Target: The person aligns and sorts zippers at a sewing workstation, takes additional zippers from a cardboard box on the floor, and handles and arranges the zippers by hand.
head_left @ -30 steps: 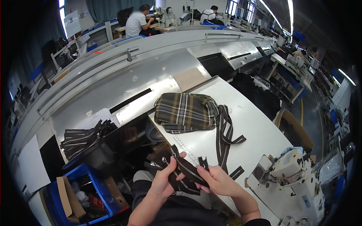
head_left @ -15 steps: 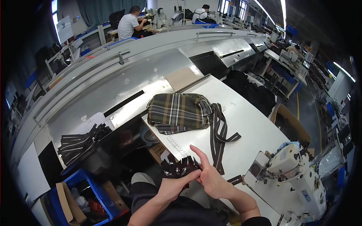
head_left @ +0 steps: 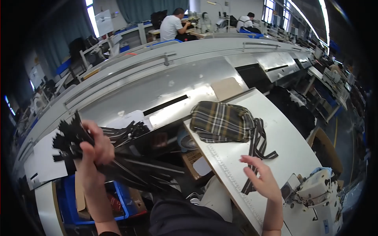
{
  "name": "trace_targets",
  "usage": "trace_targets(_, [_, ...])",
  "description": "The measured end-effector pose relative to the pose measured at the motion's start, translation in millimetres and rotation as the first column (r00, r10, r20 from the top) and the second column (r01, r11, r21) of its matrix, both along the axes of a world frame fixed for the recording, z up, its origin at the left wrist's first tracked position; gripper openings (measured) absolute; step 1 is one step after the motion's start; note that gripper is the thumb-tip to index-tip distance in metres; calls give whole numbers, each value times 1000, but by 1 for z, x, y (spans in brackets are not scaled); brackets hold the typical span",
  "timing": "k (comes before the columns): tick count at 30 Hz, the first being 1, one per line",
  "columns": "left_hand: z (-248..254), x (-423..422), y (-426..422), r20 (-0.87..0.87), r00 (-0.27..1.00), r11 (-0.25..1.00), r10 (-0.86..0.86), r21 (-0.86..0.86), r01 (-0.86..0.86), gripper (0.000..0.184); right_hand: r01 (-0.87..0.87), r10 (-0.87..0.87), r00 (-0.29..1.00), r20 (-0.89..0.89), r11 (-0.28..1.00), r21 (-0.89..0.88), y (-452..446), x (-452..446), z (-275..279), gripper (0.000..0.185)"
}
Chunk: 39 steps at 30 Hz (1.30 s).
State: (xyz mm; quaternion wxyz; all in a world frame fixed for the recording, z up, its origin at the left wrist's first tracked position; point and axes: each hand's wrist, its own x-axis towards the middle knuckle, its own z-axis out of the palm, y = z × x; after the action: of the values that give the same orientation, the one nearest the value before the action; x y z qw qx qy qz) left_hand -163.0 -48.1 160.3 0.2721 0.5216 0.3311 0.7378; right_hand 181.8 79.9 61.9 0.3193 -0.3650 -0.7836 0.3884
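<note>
**At half past eight, left hand [head_left: 98,147] clenched round dark zipper bundle [head_left: 138,171]**

From three to five o'clock, smooth white counter [head_left: 287,137] with ruler scale along one edge; at four, pale sewing machine [head_left: 315,185]. At twelve, scuffed, shiny metal trough [head_left: 193,76], seated people [head_left: 171,29] in white shirts beyond; at two, strip lights [head_left: 324,19]. Near half past seven, blue plastic crate [head_left: 124,200].

At three, close to centre, soft, rounded plaid pouch [head_left: 222,122] on counter, silver-lined dark tape [head_left: 256,145] beside it. Bundle's ragged ends fanned, tails trailing toward centre. At four, right hand [head_left: 263,181] loosely spread, holding nothing.

Half a second ago, hands together near counter edge; now well apart, bundle carried leftward.
</note>
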Motion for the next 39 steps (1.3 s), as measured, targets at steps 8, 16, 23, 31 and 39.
trace_targets(8, [23,-124,54,-927,213,623,309,29,-782,21,300,-300,954,-11,954,-20,54,7,-35,37])
trace_targets(16, [-258,-247,115,-753,642,439,145,-533,-723,41,564,-569,821,37,820,99,97,49,-56,54])
trace_targets(23, [-226,-233,89,-347,930,610,123,-713,-347,73,580,-541,557,630,797,171,153,18,-83,86])
trace_targets(31, [-196,-174,65,-573,797,692,190,-498,-523,71,581,-551,565,614,794,177,166,-3,-102,39])
trace_targets(39, [-204,-139,67,-517,678,745,523,-108,-658,62,680,-560,686,463,720,-136,158,29,-83,19])
